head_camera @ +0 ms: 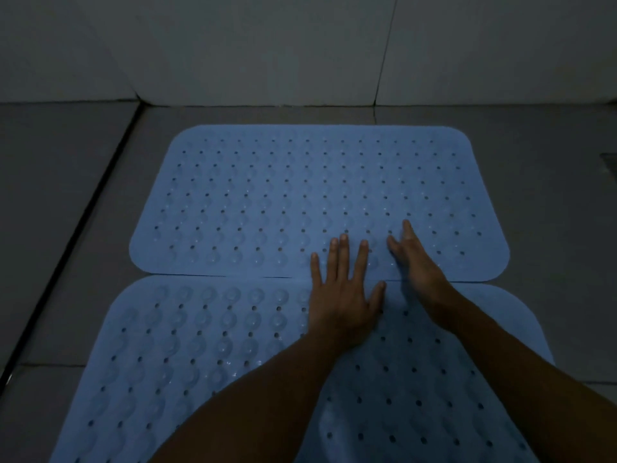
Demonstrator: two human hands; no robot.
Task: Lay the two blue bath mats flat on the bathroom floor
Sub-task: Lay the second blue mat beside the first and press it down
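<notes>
Left hand (344, 289) is spread flat, fingers straight, pressed across the seam of both mats; right hand (414, 259) is flat, nothing grasped, on the far blue perforated rubber bath mat (317, 195). The near blue perforated mat (200, 355) is edge-to-edge with it on the grey tiled floor (60, 202). Both appear laid flat; only smoothing seems left.

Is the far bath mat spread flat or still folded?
Spread flat: the far mat shows all four rounded corners, no fold or curl visible.

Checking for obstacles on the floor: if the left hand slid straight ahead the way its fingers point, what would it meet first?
Only more of the far mat; the left hand points across it toward the wall. Past its far edge, bare floor, then wall.
</notes>
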